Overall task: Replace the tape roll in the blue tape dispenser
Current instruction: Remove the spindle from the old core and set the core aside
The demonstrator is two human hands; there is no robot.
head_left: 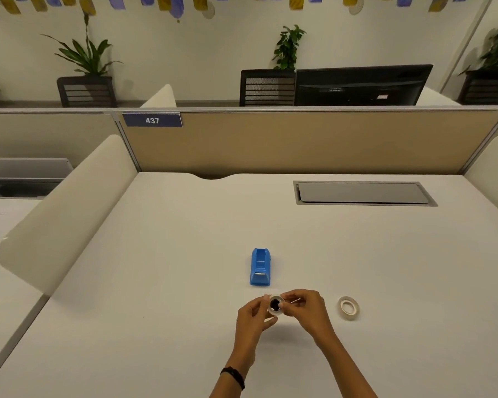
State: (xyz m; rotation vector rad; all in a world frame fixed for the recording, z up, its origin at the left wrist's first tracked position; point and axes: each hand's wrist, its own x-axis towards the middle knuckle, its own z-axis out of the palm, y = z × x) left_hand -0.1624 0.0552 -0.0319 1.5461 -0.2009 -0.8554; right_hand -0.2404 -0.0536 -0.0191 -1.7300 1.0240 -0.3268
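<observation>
The blue tape dispenser [260, 267] stands on the white desk [167, 282], its roll well showing no roll. Just in front of it, my left hand [253, 317] and my right hand [305, 310] hold a clear tape roll [275, 305] between them, with a black hub in its centre. Fingertips of both hands pinch the roll's rim. A second tape roll [348, 307], cream-coloured with a white core, lies flat on the desk to the right of my right hand.
A grey cable hatch [362, 193] is set into the desk at the back right. Beige partition panels [293, 142] close off the back, and curved white dividers [66, 214] flank the sides. A monitor, chairs and plants are beyond the partition.
</observation>
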